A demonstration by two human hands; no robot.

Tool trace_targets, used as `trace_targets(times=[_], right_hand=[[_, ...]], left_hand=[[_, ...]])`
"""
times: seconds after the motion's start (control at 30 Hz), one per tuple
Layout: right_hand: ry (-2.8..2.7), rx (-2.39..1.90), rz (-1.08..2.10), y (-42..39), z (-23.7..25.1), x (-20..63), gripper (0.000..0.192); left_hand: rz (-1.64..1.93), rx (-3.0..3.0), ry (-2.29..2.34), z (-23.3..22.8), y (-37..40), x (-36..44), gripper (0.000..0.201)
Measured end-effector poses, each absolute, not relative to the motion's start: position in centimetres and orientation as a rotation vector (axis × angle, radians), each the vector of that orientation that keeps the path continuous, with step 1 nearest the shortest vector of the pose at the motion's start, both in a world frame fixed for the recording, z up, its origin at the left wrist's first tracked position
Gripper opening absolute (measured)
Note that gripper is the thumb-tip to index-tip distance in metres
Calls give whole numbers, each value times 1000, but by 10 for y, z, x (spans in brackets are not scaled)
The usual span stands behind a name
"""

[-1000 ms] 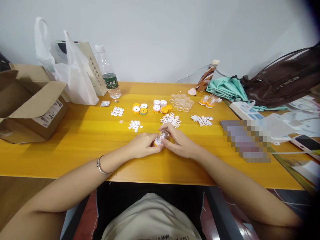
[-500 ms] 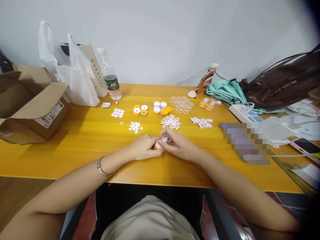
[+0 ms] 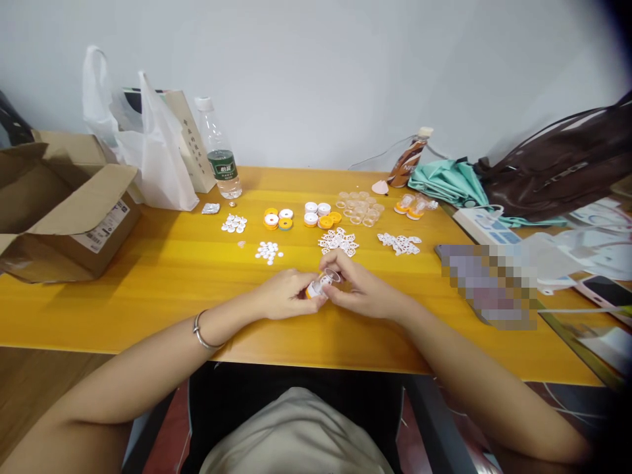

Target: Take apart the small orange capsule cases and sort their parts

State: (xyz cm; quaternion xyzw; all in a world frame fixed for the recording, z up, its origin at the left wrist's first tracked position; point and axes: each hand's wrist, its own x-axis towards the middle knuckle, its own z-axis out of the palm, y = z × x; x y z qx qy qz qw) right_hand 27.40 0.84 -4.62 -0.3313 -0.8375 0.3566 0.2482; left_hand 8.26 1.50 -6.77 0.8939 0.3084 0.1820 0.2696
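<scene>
Both the left hand (image 3: 285, 294) and the right hand (image 3: 358, 288) pinch one small orange and clear plastic cap (image 3: 318, 284) between them, white paper cutouts (image 3: 338, 241) just beyond.

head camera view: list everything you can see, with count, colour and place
wooden table: one, yellow, across the view
cardboard box: one, brown, open, far left
plastic bag: one, white, back left
clear water bottle: one, green label, back
round caps: several, orange and white, centre
white lace-like pieces: one pile, ahead of the hands
leather bag: one, brown, right
small cap assembly: one, orange and clear, between both hands
left hand: gripping it
right hand: gripping it
</scene>
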Motion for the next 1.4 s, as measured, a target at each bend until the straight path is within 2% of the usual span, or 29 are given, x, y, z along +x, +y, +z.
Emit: trace_targets(times=[0.13, 0.23, 0.4, 0.5, 0.6, 0.73, 0.87, 1.0, 1.13, 1.23, 1.4], right_hand=[[-2295, -802, 975, 9, -44, 278, 19], [-2218, -848, 1087, 10, -48, 274, 27], [-2148, -984, 1094, 11, -49, 268, 21], [-2116, -928, 1123, 10, -48, 269, 28], [-2124, -932, 1181, 9, -48, 270, 20], [-2041, -871, 936, 16, -41, 280, 21], [-1631, -1162, 540, 47, -31, 313, 24], [-1522, -1615, 288, 93, -30, 364, 32], [-1700, -1931, 186, 131, -41, 393, 31], [-1788, -2106, 230, 149, -49, 398, 31], [-1800, -2119, 366, 160, -54, 396, 34]], left_hand=[[496, 2397, 753, -68, 15, 81, 22], [500, 2496, 844, -70, 14, 82, 21], [498, 2554, 953, -71, 14, 83, 19], [509, 2517, 955, -70, 15, 82, 17], [490, 2467, 930, -69, 17, 81, 16], [494, 2388, 858, -67, 18, 78, 20], [536, 2375, 945, -65, 18, 78, 20], [535, 2423, 948, -66, 17, 80, 25], [557, 2438, 902, -69, 18, 80, 28], [561, 2405, 886, -71, 18, 79, 30], [560, 2376, 901, -76, 19, 78, 42]])
